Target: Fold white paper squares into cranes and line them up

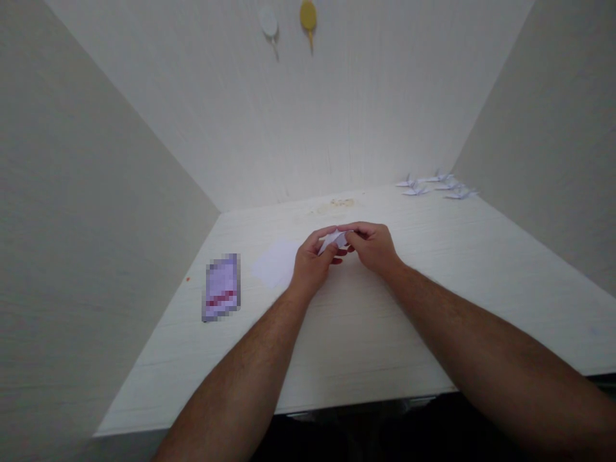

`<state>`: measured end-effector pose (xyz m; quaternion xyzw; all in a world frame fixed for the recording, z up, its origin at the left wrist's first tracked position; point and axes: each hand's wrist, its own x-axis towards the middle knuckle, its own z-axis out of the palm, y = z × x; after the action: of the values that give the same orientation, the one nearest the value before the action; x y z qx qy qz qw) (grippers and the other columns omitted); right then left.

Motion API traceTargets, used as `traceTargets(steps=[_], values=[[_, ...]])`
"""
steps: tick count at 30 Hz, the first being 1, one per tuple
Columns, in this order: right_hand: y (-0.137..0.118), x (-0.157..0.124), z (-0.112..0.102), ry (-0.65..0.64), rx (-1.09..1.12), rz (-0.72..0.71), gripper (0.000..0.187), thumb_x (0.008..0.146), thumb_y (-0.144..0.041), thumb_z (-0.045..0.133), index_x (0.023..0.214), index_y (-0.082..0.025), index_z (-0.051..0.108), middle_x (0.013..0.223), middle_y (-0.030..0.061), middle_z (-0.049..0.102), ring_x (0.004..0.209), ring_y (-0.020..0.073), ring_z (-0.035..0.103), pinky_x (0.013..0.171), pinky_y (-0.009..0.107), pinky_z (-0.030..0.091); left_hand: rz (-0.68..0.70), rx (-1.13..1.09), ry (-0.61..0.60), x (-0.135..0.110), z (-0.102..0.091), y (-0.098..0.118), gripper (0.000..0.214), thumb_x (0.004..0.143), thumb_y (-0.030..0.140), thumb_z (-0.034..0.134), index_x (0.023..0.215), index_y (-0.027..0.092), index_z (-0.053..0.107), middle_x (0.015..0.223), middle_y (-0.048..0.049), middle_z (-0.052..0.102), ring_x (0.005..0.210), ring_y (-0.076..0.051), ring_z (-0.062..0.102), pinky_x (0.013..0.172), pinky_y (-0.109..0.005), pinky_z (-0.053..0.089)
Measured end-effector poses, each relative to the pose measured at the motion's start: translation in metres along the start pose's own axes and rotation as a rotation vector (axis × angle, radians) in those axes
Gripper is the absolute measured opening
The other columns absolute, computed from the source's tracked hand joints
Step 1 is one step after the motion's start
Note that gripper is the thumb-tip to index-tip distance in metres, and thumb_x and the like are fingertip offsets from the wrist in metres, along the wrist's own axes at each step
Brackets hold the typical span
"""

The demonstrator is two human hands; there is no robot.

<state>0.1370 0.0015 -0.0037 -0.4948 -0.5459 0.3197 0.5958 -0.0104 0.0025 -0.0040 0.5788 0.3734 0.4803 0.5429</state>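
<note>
A small folded piece of white paper (335,239) is held between my two hands, above the middle of the table. My left hand (312,260) pinches its left side, thumb on the near face and fingers behind. On the right side, my right hand (373,246) grips it between thumb and fingers. The fingertips of both hands come close together at the paper's top edge. Its exact folds are partly covered by my fingers. White sheets of paper (274,263) lie flat on the table just left of my left hand.
Several folded white paper cranes (455,186) stand at the table's back right corner. A blurred purple rectangular object (221,287) lies at the left, near a tiny orange bit (187,279). Walls enclose three sides; a white hook (268,22) and a yellow hook (308,16) are on the back wall.
</note>
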Motion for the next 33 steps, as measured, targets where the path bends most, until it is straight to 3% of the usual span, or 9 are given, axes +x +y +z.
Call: traceTargets(steps=[11, 20, 24, 28, 33], values=[[-0.002, -0.001, 0.0, -0.017, 0.023, 0.027, 0.025, 0.075, -0.022, 0.059, 0.09, -0.018, 0.078, 0.07, 0.0019, 0.071, 0.054, 0.0118, 0.061, 0.052, 0.027, 0.05, 0.005, -0.043, 0.008, -0.001, -0.001, 0.0, 0.034, 0.077, 0.027, 0.072, 0.109, 0.018, 0.061, 0.084, -0.0035, 0.073, 0.068, -0.016, 0.071, 0.062, -0.028, 0.056], [-0.005, -0.002, 0.0, -0.029, 0.121, 0.052, 0.02, 0.073, -0.022, 0.058, 0.082, -0.019, 0.076, 0.061, -0.0008, 0.066, 0.052, 0.011, 0.059, 0.048, 0.025, 0.049, 0.021, -0.012, 0.024, -0.001, -0.002, 0.0, 0.034, 0.076, 0.029, 0.074, 0.107, 0.018, 0.064, 0.073, -0.001, 0.07, 0.057, -0.011, 0.064, 0.056, -0.025, 0.053], [0.0, 0.001, -0.002, -0.022, 0.148, 0.073, 0.022, 0.077, -0.025, 0.056, 0.088, -0.018, 0.073, 0.06, -0.0011, 0.063, 0.052, 0.0117, 0.058, 0.049, 0.026, 0.05, -0.008, -0.039, 0.066, 0.001, -0.003, -0.003, 0.034, 0.076, 0.029, 0.072, 0.107, 0.017, 0.064, 0.071, -0.0008, 0.069, 0.057, -0.013, 0.065, 0.056, -0.025, 0.054], [0.005, 0.004, -0.007, -0.013, 0.026, -0.111, 0.031, 0.072, -0.015, 0.056, 0.099, -0.018, 0.07, 0.087, 0.0027, 0.069, 0.061, 0.0109, 0.06, 0.055, 0.026, 0.051, -0.029, -0.022, 0.132, 0.005, -0.005, -0.008, 0.041, 0.076, 0.031, 0.072, 0.114, 0.017, 0.066, 0.071, -0.0009, 0.069, 0.056, -0.013, 0.065, 0.055, -0.026, 0.054], [0.004, 0.006, -0.014, -0.161, -0.179, -0.327, 0.028, 0.071, -0.009, 0.057, 0.093, -0.019, 0.07, 0.1, 0.0049, 0.07, 0.075, 0.0131, 0.061, 0.064, 0.027, 0.05, -0.062, 0.028, 0.172, 0.008, -0.007, -0.011, 0.046, 0.077, 0.029, 0.069, 0.121, 0.016, 0.066, 0.068, -0.0021, 0.069, 0.055, -0.014, 0.065, 0.054, -0.026, 0.055]])
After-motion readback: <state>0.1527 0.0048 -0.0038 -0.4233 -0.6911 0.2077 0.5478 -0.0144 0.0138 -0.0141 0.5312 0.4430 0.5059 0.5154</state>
